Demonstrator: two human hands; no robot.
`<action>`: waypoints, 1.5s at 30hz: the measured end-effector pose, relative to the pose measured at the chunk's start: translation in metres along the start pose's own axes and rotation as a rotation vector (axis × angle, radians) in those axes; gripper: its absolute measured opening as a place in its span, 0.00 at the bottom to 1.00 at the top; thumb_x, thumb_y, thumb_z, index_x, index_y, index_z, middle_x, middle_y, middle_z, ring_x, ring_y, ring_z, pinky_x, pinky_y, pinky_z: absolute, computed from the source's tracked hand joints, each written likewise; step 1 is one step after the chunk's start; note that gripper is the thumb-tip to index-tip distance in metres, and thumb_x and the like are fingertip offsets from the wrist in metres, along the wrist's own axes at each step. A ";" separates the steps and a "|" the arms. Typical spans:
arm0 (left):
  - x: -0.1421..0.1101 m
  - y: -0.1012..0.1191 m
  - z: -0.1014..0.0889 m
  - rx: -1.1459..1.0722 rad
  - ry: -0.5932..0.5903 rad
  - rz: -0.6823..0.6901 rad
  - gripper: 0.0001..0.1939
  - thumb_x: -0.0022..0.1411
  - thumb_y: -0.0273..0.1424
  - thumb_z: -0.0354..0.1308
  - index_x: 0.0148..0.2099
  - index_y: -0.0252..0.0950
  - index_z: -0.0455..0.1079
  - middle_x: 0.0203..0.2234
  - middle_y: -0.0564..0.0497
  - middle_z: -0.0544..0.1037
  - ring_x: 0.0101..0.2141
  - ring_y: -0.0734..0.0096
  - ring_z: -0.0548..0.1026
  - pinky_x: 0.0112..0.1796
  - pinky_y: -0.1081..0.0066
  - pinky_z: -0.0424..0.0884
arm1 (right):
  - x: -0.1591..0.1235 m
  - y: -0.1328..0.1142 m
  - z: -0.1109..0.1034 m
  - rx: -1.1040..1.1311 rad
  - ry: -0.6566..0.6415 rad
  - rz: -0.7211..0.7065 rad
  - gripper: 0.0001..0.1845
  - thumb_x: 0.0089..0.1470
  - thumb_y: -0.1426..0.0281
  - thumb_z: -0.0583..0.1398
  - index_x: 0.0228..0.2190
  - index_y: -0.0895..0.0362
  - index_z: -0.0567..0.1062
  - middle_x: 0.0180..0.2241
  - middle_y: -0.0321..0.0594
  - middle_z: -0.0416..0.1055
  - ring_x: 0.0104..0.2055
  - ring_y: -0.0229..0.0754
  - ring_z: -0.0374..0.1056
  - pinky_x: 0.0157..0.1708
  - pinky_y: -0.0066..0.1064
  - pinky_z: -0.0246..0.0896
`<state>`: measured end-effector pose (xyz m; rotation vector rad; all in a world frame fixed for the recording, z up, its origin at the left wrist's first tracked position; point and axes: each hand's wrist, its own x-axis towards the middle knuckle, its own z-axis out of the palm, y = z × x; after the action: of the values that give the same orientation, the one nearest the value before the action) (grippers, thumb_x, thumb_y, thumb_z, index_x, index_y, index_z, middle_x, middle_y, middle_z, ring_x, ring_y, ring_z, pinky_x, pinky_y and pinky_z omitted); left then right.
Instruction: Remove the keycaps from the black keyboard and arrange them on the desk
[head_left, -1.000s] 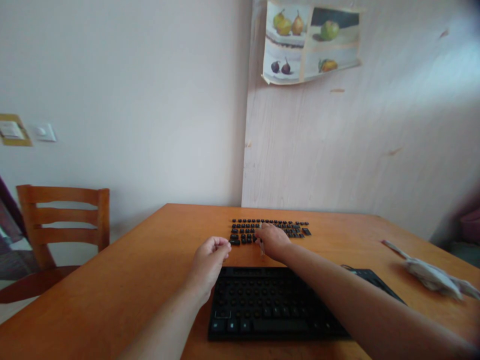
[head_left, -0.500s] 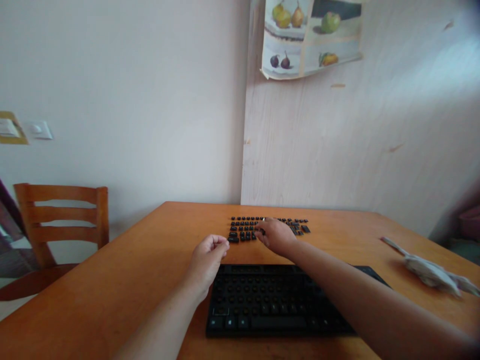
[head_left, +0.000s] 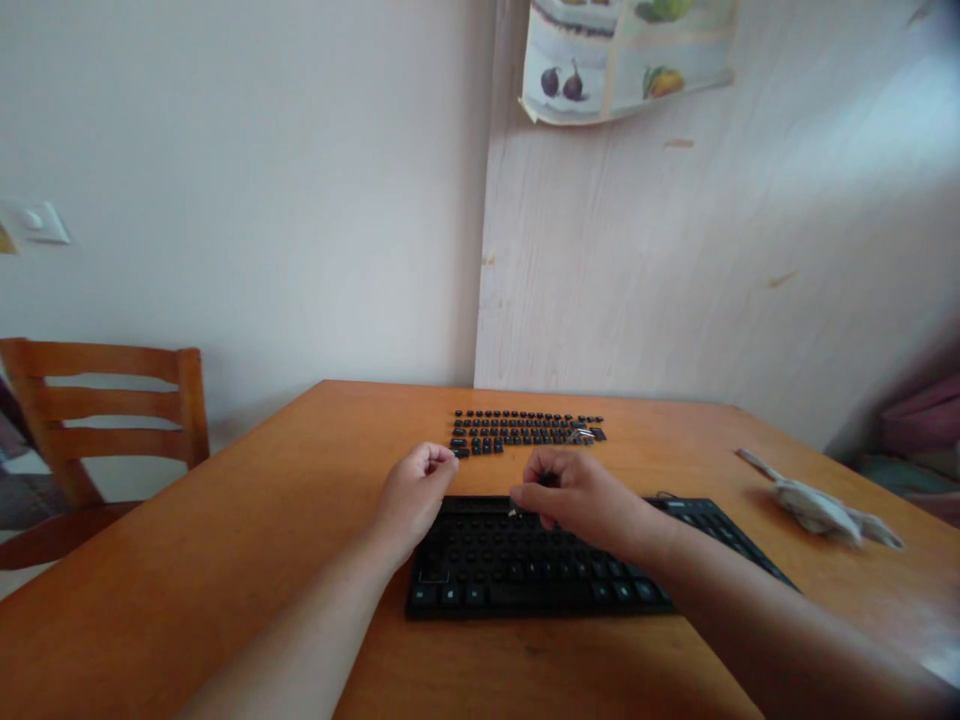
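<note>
A black keyboard [head_left: 544,598] lies on the table in front of me; many of its key positions are bare, while some keys sit along its front rows. My right hand [head_left: 574,495] is closed above the keyboard's back edge, with a black keycap [head_left: 549,480] in its curled fingers. A tiny pale spot shows under its fingertips, too small to name. My left hand [head_left: 418,490] is pinched by the keyboard's back left corner; whatever lies between its fingertips is hidden. Beyond both hands, loose black keycaps [head_left: 517,425] stand in rows on the table.
A thin shiny metal tool [head_left: 579,436] lies at the right end of the keycap rows. A grey cloth-like bundle [head_left: 817,510] rests on the right of the wooden table [head_left: 285,560]. A wooden chair [head_left: 112,400] stands at the left, and a wall is behind.
My right hand has come back from the keycap rows to above the keyboard, with a black keycap in it. My left hand stays pinched near the same place. The view has tilted down slightly.
</note>
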<state>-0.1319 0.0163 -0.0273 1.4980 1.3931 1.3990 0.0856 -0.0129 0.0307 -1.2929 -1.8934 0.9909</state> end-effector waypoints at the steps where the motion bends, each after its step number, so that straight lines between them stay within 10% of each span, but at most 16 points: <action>1: -0.001 0.000 0.000 0.016 -0.005 0.012 0.12 0.53 0.40 0.60 0.35 0.37 0.73 0.27 0.52 0.76 0.31 0.67 0.72 0.34 0.71 0.64 | -0.006 0.000 0.002 0.013 -0.030 0.035 0.08 0.51 0.66 0.62 0.25 0.56 0.70 0.14 0.29 0.64 0.15 0.30 0.53 0.15 0.22 0.44; 27: -0.014 0.002 0.012 0.253 -0.141 0.231 0.07 0.61 0.36 0.54 0.36 0.39 0.70 0.29 0.54 0.77 0.32 0.69 0.74 0.35 0.72 0.66 | -0.043 0.018 0.049 -0.340 0.068 -0.134 0.08 0.57 0.67 0.54 0.26 0.55 0.66 0.18 0.29 0.60 0.20 0.33 0.53 0.22 0.26 0.46; 45: -0.020 0.011 0.013 0.266 -0.188 0.267 0.06 0.60 0.34 0.54 0.37 0.39 0.71 0.30 0.51 0.77 0.34 0.67 0.73 0.37 0.68 0.66 | -0.030 0.034 0.037 0.363 0.266 0.094 0.16 0.55 0.58 0.59 0.26 0.56 0.65 0.18 0.31 0.66 0.18 0.31 0.58 0.18 0.22 0.49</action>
<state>-0.1140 -0.0030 -0.0250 1.9951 1.3371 1.2198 0.0810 -0.0414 -0.0201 -1.2345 -1.3893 1.0906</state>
